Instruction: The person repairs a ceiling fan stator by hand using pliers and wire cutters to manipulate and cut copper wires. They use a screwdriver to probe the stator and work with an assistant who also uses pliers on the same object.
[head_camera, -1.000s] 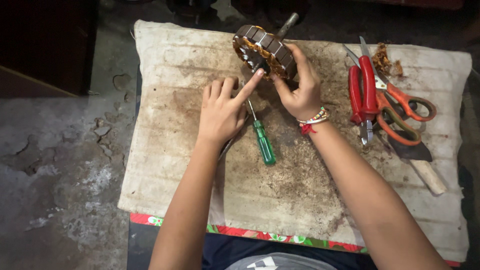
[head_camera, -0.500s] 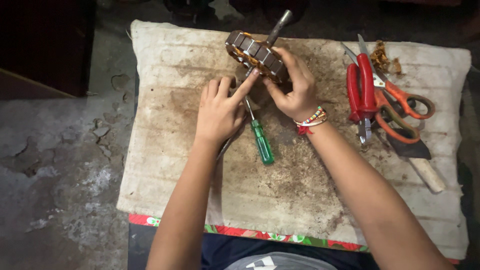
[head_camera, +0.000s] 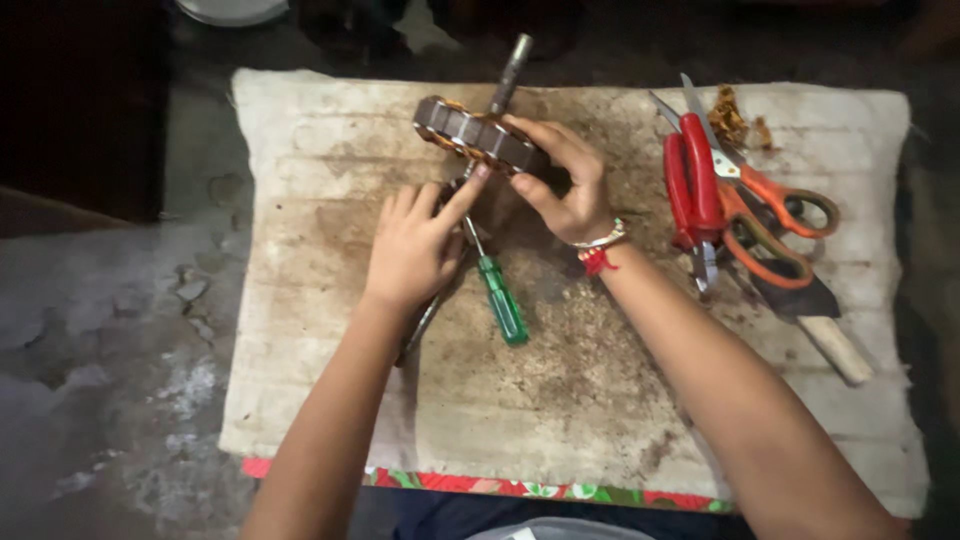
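Note:
A round motor stator (head_camera: 472, 133) with copper windings and a steel shaft pointing away from me is tilted on edge above a stained white cloth (head_camera: 330, 160). My right hand (head_camera: 565, 180) grips its right side. My left hand (head_camera: 415, 240) lies just below it, forefinger stretched up to touch the stator's lower rim. A green-handled screwdriver (head_camera: 498, 295) lies on the cloth between my wrists, its blade running up under the stator. A thin metal tool pokes out from under my left hand.
Red-handled pliers (head_camera: 692, 190), orange-handled scissors (head_camera: 775, 215) and a wooden-handled knife (head_camera: 825, 335) lie at the cloth's right side, with a scrap of copper wire (head_camera: 735, 118) behind them. Cracked grey floor (head_camera: 110, 330) lies to the left.
The stator has tipped further onto its edge in my right hand, and my left forefinger has stayed against its lower rim. The screwdriver and the tools at the right have not moved.

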